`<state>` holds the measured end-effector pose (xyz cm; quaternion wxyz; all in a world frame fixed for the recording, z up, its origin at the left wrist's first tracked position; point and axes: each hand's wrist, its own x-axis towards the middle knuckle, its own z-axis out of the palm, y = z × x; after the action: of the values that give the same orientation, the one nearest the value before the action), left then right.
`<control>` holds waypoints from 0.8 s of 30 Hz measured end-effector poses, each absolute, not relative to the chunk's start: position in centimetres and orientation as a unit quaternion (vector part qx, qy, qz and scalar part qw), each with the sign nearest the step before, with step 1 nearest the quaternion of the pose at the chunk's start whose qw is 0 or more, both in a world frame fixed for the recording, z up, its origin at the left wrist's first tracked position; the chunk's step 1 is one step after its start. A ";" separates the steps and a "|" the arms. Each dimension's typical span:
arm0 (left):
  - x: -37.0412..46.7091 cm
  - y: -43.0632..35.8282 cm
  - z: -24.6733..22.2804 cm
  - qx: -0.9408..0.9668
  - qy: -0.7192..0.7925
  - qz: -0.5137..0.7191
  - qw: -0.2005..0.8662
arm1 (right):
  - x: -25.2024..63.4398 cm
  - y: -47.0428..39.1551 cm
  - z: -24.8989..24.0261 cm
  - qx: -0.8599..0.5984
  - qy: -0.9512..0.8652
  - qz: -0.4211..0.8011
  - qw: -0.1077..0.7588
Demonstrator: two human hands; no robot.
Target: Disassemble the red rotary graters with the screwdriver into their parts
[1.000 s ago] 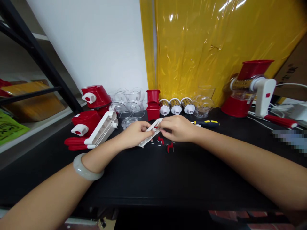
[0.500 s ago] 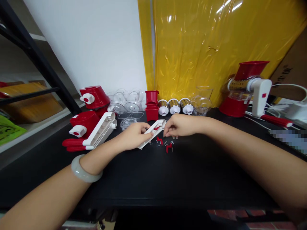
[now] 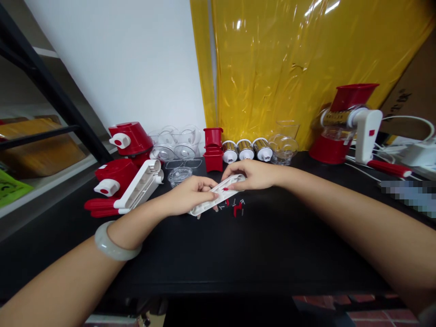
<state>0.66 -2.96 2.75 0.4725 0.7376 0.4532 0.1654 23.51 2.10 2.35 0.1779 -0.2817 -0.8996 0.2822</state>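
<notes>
A long white plastic housing (image 3: 215, 198), open side up with a small red piece (image 3: 225, 189) inside, is held above the black table. My left hand (image 3: 190, 195) grips its lower left end, thumb on top. Around its upper right end my right hand (image 3: 250, 175) is closed, the thumb near the red piece. Below it on the table lie a red bracket-like part (image 3: 237, 209) and several small screws (image 3: 242, 201). Another red part (image 3: 227, 202) is partly hidden by the housing.
Red bases (image 3: 119, 175) and white crank arms (image 3: 141, 186) stand left. Clear plastic parts (image 3: 180, 175), red hoppers (image 3: 213, 156) and grater drums (image 3: 245, 150) line the back of the black table (image 3: 259, 254). An assembled grater (image 3: 329, 147) stands right, near cables.
My right hand has moved from beside the housing onto its right end and closed on it. The housing has turned flatter and now covers more of the loose red part. The view has shifted slightly.
</notes>
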 end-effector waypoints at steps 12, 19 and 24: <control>0.6 -3.0 2.3 0.727 0.442 0.167 0.499 | 22.6 1.6 1.2 -0.273 -0.909 0.265 0.170; 0.7 -3.3 2.8 0.705 0.444 0.167 0.526 | 23.1 1.9 1.8 -0.275 -0.877 0.368 0.140; 0.7 -3.2 2.8 0.701 0.444 0.175 0.530 | 23.2 2.2 2.0 -0.268 -0.873 0.375 0.157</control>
<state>0.67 -3.17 2.80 0.5305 0.7010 0.4435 0.1748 23.21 2.16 1.99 0.1568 -0.2679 -0.8734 0.3753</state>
